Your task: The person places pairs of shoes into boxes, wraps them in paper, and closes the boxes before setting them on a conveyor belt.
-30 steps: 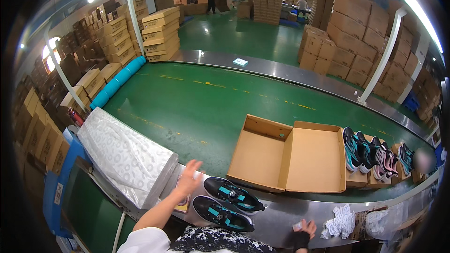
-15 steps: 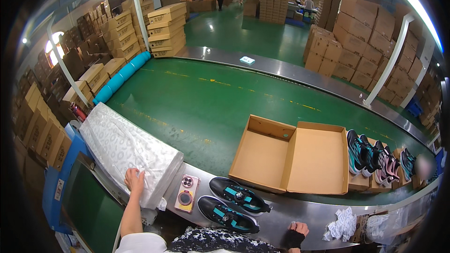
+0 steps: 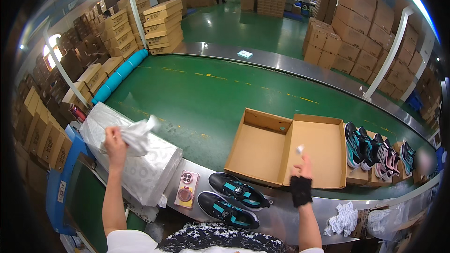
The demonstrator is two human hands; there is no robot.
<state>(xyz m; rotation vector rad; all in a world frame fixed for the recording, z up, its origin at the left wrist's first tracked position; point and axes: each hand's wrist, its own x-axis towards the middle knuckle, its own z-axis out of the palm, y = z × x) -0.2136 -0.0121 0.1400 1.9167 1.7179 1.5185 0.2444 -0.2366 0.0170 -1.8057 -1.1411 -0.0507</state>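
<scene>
My left hand (image 3: 115, 144) is closed on a crumpled sheet of white tissue paper (image 3: 137, 138), raised over a thick stack of patterned tissue paper (image 3: 147, 175). My right hand (image 3: 302, 167), in a black wrist band, reaches over the lid half of an open brown shoe box (image 3: 316, 152) with fingers stretched out. A small white packet (image 3: 300, 149) shows just beyond its fingertips; whether it touches them I cannot tell. Two black and teal shoes, one farther (image 3: 239, 191) and one nearer (image 3: 227, 211), lie on the metal ledge in front of me.
A phone in a clear case (image 3: 187, 189) lies between tissue stack and shoes. Small white packets (image 3: 342, 219) are heaped at the right. More shoes (image 3: 385, 157) sit on boxes farther right. A green conveyor belt (image 3: 201, 93) runs behind, with a teal roll (image 3: 121, 76) across its left end.
My left hand has lifted a tissue sheet off the stack. My right hand has moved from the ledge near the packet heap up over the box lid, a white packet now at its fingertips.
</scene>
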